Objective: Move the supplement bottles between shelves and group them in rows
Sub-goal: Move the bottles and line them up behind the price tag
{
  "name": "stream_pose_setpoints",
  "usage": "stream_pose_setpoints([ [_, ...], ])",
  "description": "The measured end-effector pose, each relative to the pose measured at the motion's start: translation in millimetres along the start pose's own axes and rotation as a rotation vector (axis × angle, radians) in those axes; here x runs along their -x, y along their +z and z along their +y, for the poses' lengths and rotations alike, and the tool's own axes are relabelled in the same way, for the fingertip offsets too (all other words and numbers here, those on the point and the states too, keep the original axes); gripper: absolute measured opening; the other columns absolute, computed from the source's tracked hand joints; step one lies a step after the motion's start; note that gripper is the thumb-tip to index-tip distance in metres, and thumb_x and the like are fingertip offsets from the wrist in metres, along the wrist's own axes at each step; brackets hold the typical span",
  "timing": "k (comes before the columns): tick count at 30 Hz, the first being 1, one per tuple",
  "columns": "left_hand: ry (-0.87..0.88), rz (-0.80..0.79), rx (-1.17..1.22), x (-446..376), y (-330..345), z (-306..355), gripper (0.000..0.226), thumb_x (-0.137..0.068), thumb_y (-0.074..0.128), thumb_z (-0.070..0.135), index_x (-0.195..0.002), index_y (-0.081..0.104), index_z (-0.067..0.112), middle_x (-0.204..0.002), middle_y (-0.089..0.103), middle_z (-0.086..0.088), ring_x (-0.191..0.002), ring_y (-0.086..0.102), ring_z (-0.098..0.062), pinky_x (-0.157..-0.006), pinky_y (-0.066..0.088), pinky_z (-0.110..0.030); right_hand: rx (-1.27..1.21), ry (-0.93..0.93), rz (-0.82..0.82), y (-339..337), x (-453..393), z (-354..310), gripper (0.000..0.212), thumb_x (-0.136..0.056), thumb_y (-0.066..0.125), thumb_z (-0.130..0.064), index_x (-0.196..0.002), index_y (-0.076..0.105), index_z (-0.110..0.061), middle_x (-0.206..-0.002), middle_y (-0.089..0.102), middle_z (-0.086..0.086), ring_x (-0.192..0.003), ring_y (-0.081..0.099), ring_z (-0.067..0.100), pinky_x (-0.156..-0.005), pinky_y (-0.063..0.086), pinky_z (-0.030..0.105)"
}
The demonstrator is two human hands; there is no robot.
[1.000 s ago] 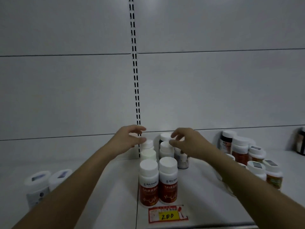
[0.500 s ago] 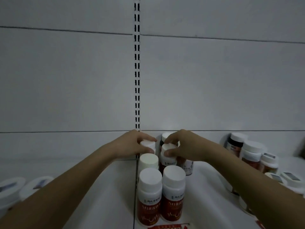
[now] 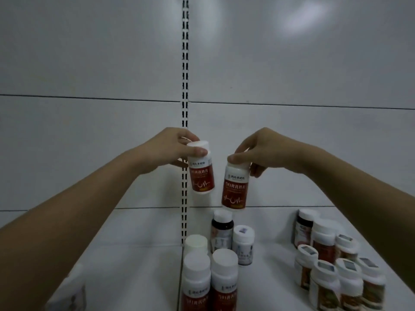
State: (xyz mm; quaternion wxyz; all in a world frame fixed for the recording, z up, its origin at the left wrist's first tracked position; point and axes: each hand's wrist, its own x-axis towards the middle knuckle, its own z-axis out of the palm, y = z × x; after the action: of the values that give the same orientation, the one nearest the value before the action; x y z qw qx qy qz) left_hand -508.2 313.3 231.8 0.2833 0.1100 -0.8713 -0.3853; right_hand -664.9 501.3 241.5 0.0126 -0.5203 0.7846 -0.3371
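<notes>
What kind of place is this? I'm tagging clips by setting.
Probably a shop or pharmacy shelf: white metal shelving with a slotted upright, and many supplement bottles grouped on the shelf. Each hand holds a red-labelled bottle lifted off it.

Place: a shop aisle
Shelving: white slotted upright (image 3: 184, 86) standing behind the hands (image 3: 170, 151)
Stock: supplement bottles (image 3: 327, 261) sitting on the shelf (image 3: 139, 254) below the hands
</notes>
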Motion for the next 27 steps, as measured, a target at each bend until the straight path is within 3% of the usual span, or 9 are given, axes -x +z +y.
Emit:
stream_pose_setpoints([
  [8,0.003,0.034,0.025,9,4,8,0.037,-0.080,0.076,0.029,-0.113,0.065,0.015,-0.106,0.072,-0.002,-0.094,0.071,-0.018,-0.082,0.060,-0.038,0.100,0.074,-0.067,20,6,10,0.036,-0.080,0.075,-0.046,-0.088,0.071,-0.011,-0.077,0.075,0.002,-0.060,0.072,0.013,-0.051,0.053,0.017],
  [15,0.017,0.127,0.061,7,0,2,0.036,-0.076,0.079,0.031,-0.105,0.067,0.013,-0.101,0.073,-0.004,-0.089,0.072,-0.018,-0.071,0.062,-0.032,0.105,0.207,-0.267,75,2,31,0.034,-0.082,0.077,-0.033,-0.102,0.065,-0.008,-0.091,0.072,0.009,-0.075,0.074,0.020,-0.065,0.062,0.028],
  [18,0.003,0.136,0.054,4,-2,-2,0.037,-0.076,0.080,0.030,-0.106,0.067,0.013,-0.101,0.073,-0.004,-0.089,0.072,-0.018,-0.072,0.062,-0.033,0.094,0.242,-0.352,92,3,35,0.038,-0.080,0.080,-0.032,-0.104,0.064,-0.008,-0.095,0.071,0.010,-0.074,0.074,0.023,-0.065,0.062,0.029],
  [21,-0.006,0.136,0.059,6,0,-8,0.033,-0.075,0.081,0.029,-0.103,0.068,0.015,-0.098,0.073,-0.002,-0.085,0.073,-0.016,-0.064,0.060,-0.026,0.089,0.279,-0.419,103,5,36,0.043,-0.078,0.081,-0.033,-0.108,0.065,-0.007,-0.100,0.069,0.010,-0.082,0.075,0.029,-0.075,0.063,0.035],
  [25,-0.034,0.121,0.049,8,7,-17,0.036,-0.075,0.081,0.029,-0.106,0.067,0.015,-0.101,0.072,-0.001,-0.087,0.071,-0.015,-0.060,0.059,-0.023,0.032,0.308,-0.499,115,11,39,0.040,-0.077,0.083,-0.029,-0.107,0.064,-0.011,-0.099,0.065,0.005,-0.073,0.072,0.023,-0.065,0.062,0.028],
  [27,-0.052,0.111,0.035,9,10,-21,0.037,-0.075,0.081,0.029,-0.107,0.066,0.016,-0.103,0.071,-0.001,-0.088,0.070,-0.014,-0.060,0.058,-0.024,0.007,0.307,-0.512,122,15,42,0.044,-0.075,0.084,-0.030,-0.109,0.062,-0.013,-0.107,0.065,0.006,-0.079,0.073,0.024,-0.066,0.062,0.028],
])
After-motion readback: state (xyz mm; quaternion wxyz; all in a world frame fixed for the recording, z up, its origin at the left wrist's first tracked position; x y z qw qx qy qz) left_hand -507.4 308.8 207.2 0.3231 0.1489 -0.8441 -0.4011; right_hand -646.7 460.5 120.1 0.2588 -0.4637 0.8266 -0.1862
